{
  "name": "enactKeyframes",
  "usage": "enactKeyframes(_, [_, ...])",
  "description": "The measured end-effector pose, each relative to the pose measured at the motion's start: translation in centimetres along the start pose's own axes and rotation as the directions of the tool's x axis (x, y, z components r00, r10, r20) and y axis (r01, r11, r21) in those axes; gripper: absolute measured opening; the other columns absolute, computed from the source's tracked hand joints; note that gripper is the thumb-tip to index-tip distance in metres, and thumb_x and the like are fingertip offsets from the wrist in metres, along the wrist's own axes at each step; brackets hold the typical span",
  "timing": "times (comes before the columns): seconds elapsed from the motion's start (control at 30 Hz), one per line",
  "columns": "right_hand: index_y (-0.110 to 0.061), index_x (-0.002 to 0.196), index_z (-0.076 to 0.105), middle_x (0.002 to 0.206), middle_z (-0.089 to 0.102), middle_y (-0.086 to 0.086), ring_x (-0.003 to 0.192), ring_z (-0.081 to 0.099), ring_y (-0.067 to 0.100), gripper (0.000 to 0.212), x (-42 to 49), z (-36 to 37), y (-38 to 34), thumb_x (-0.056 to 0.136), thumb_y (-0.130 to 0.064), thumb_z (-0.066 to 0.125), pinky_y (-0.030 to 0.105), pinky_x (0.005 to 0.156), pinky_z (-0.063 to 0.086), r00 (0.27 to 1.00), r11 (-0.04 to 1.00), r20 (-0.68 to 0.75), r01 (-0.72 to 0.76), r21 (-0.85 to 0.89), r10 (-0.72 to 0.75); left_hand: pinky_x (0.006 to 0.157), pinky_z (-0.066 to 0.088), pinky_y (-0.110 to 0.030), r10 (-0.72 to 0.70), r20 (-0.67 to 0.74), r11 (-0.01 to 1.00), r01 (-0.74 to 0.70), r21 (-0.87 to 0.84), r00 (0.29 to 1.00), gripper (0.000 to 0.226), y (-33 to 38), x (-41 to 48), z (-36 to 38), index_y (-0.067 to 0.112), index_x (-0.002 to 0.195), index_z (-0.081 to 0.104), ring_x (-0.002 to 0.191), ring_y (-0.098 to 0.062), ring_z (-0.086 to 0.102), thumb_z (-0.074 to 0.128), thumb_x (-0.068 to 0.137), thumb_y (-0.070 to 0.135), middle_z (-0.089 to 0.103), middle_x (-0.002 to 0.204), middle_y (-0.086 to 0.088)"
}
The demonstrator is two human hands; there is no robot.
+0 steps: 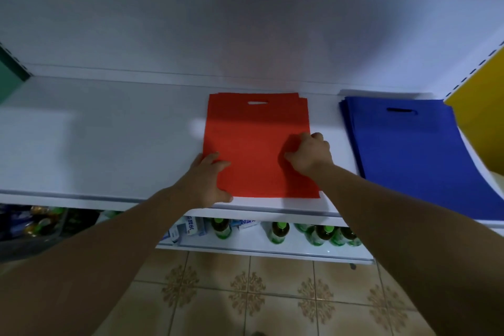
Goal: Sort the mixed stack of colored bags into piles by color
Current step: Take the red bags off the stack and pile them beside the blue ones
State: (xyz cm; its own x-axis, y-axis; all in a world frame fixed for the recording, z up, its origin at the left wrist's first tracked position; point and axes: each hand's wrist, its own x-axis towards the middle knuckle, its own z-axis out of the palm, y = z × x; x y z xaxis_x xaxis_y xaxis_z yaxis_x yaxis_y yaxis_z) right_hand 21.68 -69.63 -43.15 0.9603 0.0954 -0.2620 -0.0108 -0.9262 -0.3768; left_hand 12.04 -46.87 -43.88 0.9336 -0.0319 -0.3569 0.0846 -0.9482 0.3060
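Left hand [211, 180] lies spread on the red pile [253, 144] corner; right hand [309, 154] curls at its edge (fingertips hidden, grip unclear). Blue pile [409, 150] cropped.

Red bags [253, 144], blue bags [425, 155], white shelf [109, 144], beige floral-patterned floor tiles [245, 294]

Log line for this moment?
red pile on shelf | left hand rests on its front-left corner | right hand pinches its right side | blue pile beside, apart
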Motion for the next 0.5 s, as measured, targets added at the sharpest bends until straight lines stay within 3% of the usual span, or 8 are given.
enactKeyframes(0.1, [-0.010, 0.137, 0.041, 0.137, 0.035, 0.016, 0.126, 0.035, 0.035, 0.057, -0.6, 0.2, 0.4, 0.092, -0.042, 0.054, 0.042, 0.101, 0.038, 0.999, 0.999, -0.009, 0.031, -0.033, -0.032, 0.117, 0.004, -0.034, -0.001, 0.039, 0.999, 0.002, -0.032, 0.999, 0.097, -0.4, -0.3, -0.5, 0.024, 0.146, 0.030, 0.144, -0.025, 0.006, 0.074, 0.065, 0.053, 0.013, 0.157, -0.004])
enactKeyframes(0.23, [-0.011, 0.138, 0.041, 0.140, 0.035, 0.013, 0.128, 0.033, 0.033, 0.059, -1.2, 0.5, 0.7, 0.093, -0.049, 0.047, 0.044, 0.101, 0.037, 0.999, 0.989, 0.013, 0.042, -0.139, -0.041, 0.116, 0.004, -0.030, -0.002, 0.059, 0.999, 0.004, -0.038, 0.998, 0.102, -0.5, -0.5, -0.9, 0.025, 0.147, 0.031, 0.144, -0.021, 0.009, 0.057, 0.053, 0.059, 0.014, 0.157, -0.004])
enactKeyframes(0.37, [-0.012, 0.139, 0.041, 0.140, 0.038, 0.011, 0.129, 0.034, 0.030, 0.061, -1.8, -0.7, 0.3, 0.093, -0.051, 0.046, 0.043, 0.101, 0.037, 0.999, 0.987, 0.001, 0.047, -0.151, -0.047, 0.118, 0.006, -0.038, -0.016, 0.074, 0.999, 0.019, -0.038, 0.997, 0.103, -0.6, -0.9, -1.5, 0.026, 0.149, 0.023, 0.145, -0.025, 0.007, 0.073, 0.065, 0.059, 0.009, 0.158, -0.003])
enactKeyframes(0.5, [-0.012, 0.139, 0.041, 0.138, 0.043, 0.011, 0.127, 0.039, 0.029, 0.062, -3.3, -2.6, -0.9, 0.092, -0.052, 0.048, 0.042, 0.100, 0.039, 0.998, 0.993, -0.017, 0.062, -0.099, -0.064, 0.118, 0.014, -0.043, 0.008, 0.052, 0.995, -0.003, -0.099, 0.999, 0.095, -0.1, -2.4, -3.0, 0.027, 0.149, 0.025, 0.145, -0.025, 0.011, 0.072, 0.072, 0.057, 0.015, 0.156, 0.000])
